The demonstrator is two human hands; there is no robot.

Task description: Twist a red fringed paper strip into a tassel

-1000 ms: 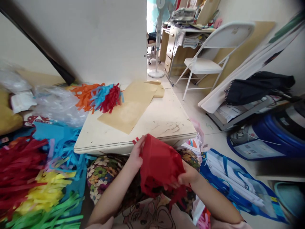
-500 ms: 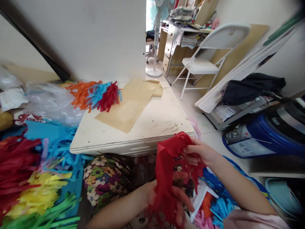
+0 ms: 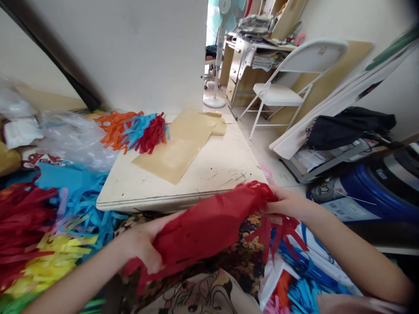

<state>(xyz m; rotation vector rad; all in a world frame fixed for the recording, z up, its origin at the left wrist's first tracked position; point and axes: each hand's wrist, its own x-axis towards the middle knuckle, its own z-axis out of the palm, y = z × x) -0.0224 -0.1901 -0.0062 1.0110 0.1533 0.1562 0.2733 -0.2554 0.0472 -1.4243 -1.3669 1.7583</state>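
A sheet of red fringed tissue-like material (image 3: 203, 226) is stretched between my two hands above my lap. At its left end my left hand (image 3: 145, 248) grips it, thumb on top, with a few red strips hanging below. My right hand (image 3: 284, 203) is closed on the bunched right end, where cut strips dangle under the fingers. The sheet slants upward to the right, just in front of the near edge of the cream table (image 3: 225, 165).
Orange, blue and red fringe bundles (image 3: 134, 131) and brown paper (image 3: 176, 148) lie on the table. Piles of red, blue, yellow and green fringe (image 3: 59, 244) stand left. Blue and orange fringe (image 3: 304, 292) lies in a bag at lower right. A blue drum (image 3: 363, 192) stands right.
My left hand has moved left and up, spreading the hanging red sheet sideways. The right hand has shifted slightly right, still gripping its end. The view has tilted a little.
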